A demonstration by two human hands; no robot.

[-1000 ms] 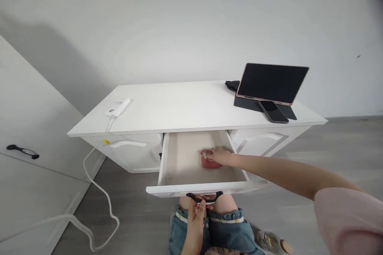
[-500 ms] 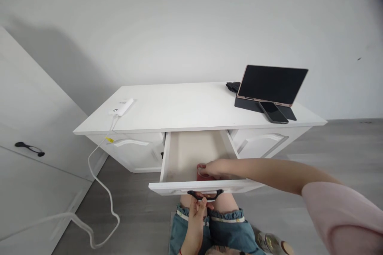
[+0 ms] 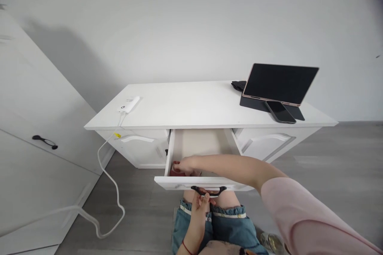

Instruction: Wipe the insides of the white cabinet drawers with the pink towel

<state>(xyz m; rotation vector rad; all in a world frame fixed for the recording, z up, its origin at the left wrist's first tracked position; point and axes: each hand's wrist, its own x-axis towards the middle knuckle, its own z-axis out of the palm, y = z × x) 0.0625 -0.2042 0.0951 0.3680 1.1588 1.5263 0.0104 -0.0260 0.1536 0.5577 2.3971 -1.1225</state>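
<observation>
Head view, red cloth: looks like cloth, mostly hidden; the red cloth (image 3: 176, 173) is now at the near left corner of the drawer (image 3: 206, 140); half a second back it was about mid-width by the front panel, a second back farther in and right of centre
Right hand: the right hand (image 3: 188, 166) has gone left with it; fingers bent over the cloth, touching; pinched or only pressed down, cannot tell; forearm now crosses most of the drawer's width
Meaning: contact seems kept along the drawer's near side, so I'd judge this a sweep right to left, at about its left limit by the side wall
Left hand: the left hand (image 3: 200, 205) pinches the black handle (image 3: 218, 193), thumb near side, fingers behind; same hold as in both earlier frames
Drawer: pulled out toward the knees; opening looks about unchanged
Desk top: on the desk (image 3: 182, 103), tablet (image 3: 281, 83) and phone (image 3: 280, 112) at right, white device (image 3: 129, 104) with cable (image 3: 115, 185) at left; same places; all sit farther right in frame, so camera likely turned left
Bottle: the bottle (image 3: 273, 243) on the floor, near right, now partly behind the pink sleeve (image 3: 302, 215)
</observation>
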